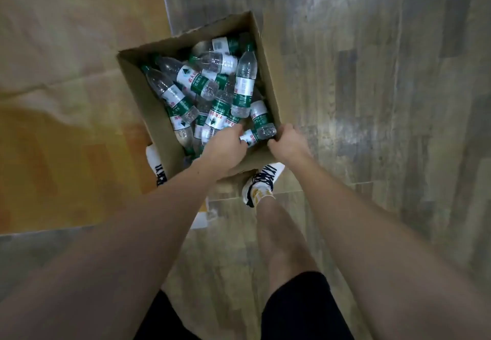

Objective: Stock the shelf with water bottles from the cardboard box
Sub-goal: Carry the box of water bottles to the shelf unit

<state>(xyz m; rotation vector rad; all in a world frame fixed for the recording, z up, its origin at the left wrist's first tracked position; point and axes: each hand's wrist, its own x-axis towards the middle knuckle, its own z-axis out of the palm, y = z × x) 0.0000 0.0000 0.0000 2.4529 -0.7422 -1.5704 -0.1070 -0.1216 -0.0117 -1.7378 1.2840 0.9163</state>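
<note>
While right hand (288,140) grips cardboard box (148,100) | water bottles (212,92) piled inside, seemingly loose

My left hand (225,145) covers the near bottles in the cardboard box (148,106), and its fingers (243,141) curl out of sight. My right fingers (273,144) hide behind the box's rim. The box conceals most of my left shoe (156,164).

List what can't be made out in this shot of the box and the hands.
- Shelf: none in the head view.
- Left hand fingertips: curled down among the bottles; what they grip is hidden.
- Bottles at the bottom of the cardboard box: covered by those on top, so no count.
- Label print: too small and blurred to read.
- Left shoe: mostly behind the box.
</note>
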